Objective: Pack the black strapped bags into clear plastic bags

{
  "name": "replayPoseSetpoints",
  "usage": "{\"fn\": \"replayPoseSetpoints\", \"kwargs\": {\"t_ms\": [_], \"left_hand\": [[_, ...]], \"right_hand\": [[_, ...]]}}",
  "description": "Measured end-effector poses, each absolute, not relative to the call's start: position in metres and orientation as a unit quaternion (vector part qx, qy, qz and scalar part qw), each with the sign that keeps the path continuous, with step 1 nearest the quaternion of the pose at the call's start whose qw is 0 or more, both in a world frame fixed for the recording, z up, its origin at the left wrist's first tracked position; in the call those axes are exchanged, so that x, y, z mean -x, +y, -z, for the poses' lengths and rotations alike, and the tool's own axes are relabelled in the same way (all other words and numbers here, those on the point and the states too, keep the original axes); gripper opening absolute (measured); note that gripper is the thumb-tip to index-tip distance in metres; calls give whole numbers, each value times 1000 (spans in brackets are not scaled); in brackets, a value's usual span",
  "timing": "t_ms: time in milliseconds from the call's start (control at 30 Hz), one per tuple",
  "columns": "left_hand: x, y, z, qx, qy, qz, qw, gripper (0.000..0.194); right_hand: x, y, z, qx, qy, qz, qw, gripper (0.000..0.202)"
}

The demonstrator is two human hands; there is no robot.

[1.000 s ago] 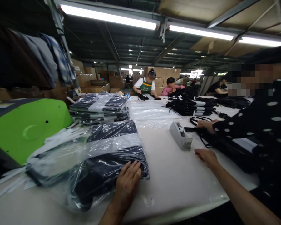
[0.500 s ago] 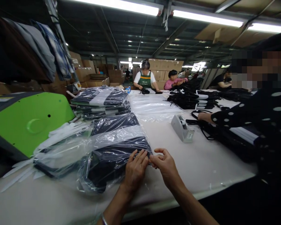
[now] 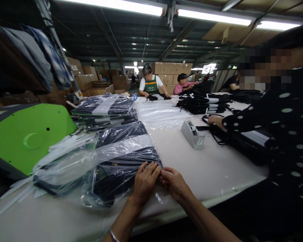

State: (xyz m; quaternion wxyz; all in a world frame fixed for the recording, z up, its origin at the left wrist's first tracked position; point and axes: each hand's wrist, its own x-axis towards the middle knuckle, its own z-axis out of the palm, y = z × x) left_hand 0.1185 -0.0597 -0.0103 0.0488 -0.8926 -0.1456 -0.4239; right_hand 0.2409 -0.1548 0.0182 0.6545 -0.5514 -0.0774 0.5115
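Observation:
A clear plastic bag (image 3: 127, 146) lies on the table, with folded dark fabric and a pale band across it inside. My left hand (image 3: 145, 179) rests on the bag's near right corner, fingers stretched out and lying on the plastic. At that same corner, my right hand (image 3: 175, 184) pinches the plastic edge between thumb and forefinger, its other fingers curled in. The two hands almost touch. A small shiny clear scrap (image 3: 159, 198) shows on the table just below them.
Bagged dark bundles (image 3: 106, 107) are stacked behind. A grey tape dispenser (image 3: 193, 134) stands to the right, past it a co-worker's dotted sleeve (image 3: 242, 119). White plastic sheets (image 3: 164, 112) lie farther back. A green machine (image 3: 32, 134) and white strips (image 3: 63, 148) are at left.
My right hand has closed its raised forefinger down and now pinches at the bag's corner. My left hand stays on the bag. The whole view has shifted slightly.

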Motion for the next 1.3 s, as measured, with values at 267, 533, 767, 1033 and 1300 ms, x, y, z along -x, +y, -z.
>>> {"fn": "replayPoseSetpoints", "kwargs": {"t_ms": [267,533,767,1033,1300], "left_hand": [[-120,-58,-10,912,-227,331,-85,42],[-125,-58,-36,913,-314,231,-120,41],[-132,-58,-37,915,-295,266,-77,37],[-129,-49,-14,944,-150,291,45,19],[-125,-52,-20,934,-208,285,-61,21]], "right_hand": [[-244,-164,-27,568,-161,-494,638,86],[-245,-157,-25,465,-56,-578,669,82],[-246,-157,-26,462,-68,-550,693,77],[-245,-158,-15,464,-57,-565,680,76],[-242,-155,-10,496,-129,-495,701,78]]}}
